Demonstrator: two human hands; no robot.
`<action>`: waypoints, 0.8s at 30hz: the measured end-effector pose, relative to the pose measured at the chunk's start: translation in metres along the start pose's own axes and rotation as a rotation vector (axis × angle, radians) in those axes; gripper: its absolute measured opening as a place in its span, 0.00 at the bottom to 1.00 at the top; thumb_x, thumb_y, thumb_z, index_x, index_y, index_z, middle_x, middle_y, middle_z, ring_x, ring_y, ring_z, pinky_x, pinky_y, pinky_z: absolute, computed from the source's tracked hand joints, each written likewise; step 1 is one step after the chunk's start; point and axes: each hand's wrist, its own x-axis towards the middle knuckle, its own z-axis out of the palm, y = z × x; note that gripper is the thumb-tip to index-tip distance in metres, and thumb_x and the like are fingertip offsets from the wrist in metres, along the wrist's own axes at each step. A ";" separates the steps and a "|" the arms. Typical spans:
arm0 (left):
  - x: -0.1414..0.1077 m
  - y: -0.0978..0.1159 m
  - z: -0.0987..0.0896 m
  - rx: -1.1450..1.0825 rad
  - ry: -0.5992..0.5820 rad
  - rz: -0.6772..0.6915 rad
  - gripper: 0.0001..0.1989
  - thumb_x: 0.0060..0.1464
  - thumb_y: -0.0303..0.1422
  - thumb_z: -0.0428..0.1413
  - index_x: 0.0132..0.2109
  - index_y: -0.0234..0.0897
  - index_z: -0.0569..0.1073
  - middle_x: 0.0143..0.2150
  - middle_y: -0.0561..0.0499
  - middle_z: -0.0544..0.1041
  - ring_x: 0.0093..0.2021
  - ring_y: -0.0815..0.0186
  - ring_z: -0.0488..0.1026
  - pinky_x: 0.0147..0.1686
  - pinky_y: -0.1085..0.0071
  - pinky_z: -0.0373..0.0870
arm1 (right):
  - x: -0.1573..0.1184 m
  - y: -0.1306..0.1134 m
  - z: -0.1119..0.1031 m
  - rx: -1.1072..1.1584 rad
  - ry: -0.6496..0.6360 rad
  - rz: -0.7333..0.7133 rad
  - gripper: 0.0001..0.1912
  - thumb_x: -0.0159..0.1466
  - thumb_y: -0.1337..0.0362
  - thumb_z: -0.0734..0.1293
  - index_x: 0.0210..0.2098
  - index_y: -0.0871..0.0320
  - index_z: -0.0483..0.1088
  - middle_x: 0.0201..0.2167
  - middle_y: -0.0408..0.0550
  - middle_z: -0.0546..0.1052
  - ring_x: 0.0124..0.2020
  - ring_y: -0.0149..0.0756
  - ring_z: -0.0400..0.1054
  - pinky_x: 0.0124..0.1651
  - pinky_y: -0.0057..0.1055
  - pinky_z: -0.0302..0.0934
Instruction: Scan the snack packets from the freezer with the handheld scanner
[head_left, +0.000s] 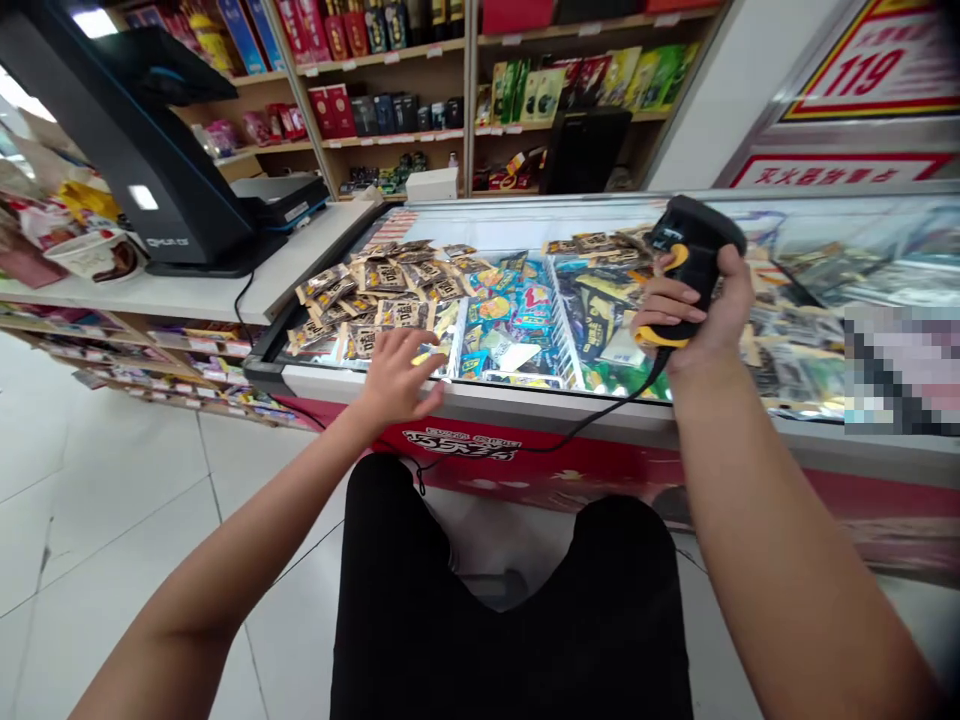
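My right hand [694, 310] is wrapped round the handle of a black and yellow barcode scanner [694, 235], held up over the right part of a glass-topped freezer [637, 405]. A black cable hangs from its base and runs left along the freezer front. Over the freezer's near left edge, my left hand [401, 375] has its fingers spread and holds nothing. Just beyond it lies a heap of small brown and cream packets [390, 280]. Blue packets [514, 305] lie in the compartment to the right of that heap, between white wire dividers.
A black terminal [172, 180] stands on the white counter [277, 260] at the left. Shelves [390, 60] of boxes and bottles line the back. Below are my black-clad knees, close to the red freezer front. A white box [433, 184] stands behind the freezer.
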 end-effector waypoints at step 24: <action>0.274 0.057 0.224 -0.187 -0.156 -0.151 0.19 0.57 0.34 0.60 0.56 0.37 0.78 0.75 0.39 0.63 0.74 0.34 0.54 0.69 0.37 0.58 | 0.009 -0.002 -0.037 0.301 -0.233 -0.125 0.18 0.63 0.46 0.72 0.44 0.50 0.70 0.15 0.26 0.62 0.09 0.21 0.50 0.17 0.21 0.51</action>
